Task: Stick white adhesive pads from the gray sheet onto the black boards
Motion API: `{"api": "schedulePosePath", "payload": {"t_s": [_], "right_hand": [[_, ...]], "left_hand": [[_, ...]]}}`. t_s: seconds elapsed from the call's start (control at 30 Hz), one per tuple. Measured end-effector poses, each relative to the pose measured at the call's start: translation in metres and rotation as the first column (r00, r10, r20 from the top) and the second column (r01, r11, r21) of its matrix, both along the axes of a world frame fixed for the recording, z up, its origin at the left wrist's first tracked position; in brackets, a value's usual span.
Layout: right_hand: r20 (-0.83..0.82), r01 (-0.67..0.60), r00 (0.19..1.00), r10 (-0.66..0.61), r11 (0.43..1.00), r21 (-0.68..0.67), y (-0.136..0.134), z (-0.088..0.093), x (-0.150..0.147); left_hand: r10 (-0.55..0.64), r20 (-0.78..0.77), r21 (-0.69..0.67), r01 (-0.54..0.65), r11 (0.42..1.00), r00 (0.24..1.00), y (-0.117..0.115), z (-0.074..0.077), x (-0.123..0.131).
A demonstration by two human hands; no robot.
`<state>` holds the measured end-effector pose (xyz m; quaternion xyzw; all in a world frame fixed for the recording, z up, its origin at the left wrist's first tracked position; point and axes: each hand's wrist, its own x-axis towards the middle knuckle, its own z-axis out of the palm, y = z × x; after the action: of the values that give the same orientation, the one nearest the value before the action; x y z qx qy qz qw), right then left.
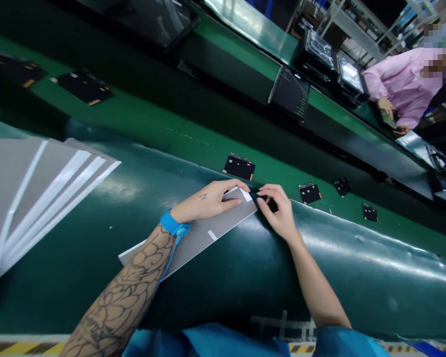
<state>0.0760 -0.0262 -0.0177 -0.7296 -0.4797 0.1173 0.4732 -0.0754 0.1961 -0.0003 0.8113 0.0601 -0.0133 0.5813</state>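
Note:
A flat grey panel (pixel 196 240) with white strips lies at a slant on the dark green work surface. My left hand (pixel 211 201), with a blue band at its wrist, grips its far end; the thumb lies on the panel's face and the fingers reach over the far edge. Just off the panel's right corner is my right hand (pixel 278 208), its fingers curled and the thumb and index tips slightly apart. Nothing can be made out between them. A small white patch (pixel 246 195) sits at that corner, between the two hands.
Fanned grey panels (pixel 33 183) with white edges lie at left. Beyond the work surface runs a green conveyor (pixel 193 144) carrying several black circuit boards (pixel 239 166). Across it, a person in a pink top (pixel 405 82) holds a board. A wrapped black panel (pixel 290 94) lies over there.

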Motion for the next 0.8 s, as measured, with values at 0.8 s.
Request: {"api": "schedulePosePath", "payload": {"t_s": [0.8], "right_hand": [[0.110,-0.118,0.987,0.115,0.993,0.020,0.002,-0.014,-0.012]], "left_hand": [[-0.057,0.008,0.010,0.057,0.998,0.998,0.003,0.003,-0.003]]}}
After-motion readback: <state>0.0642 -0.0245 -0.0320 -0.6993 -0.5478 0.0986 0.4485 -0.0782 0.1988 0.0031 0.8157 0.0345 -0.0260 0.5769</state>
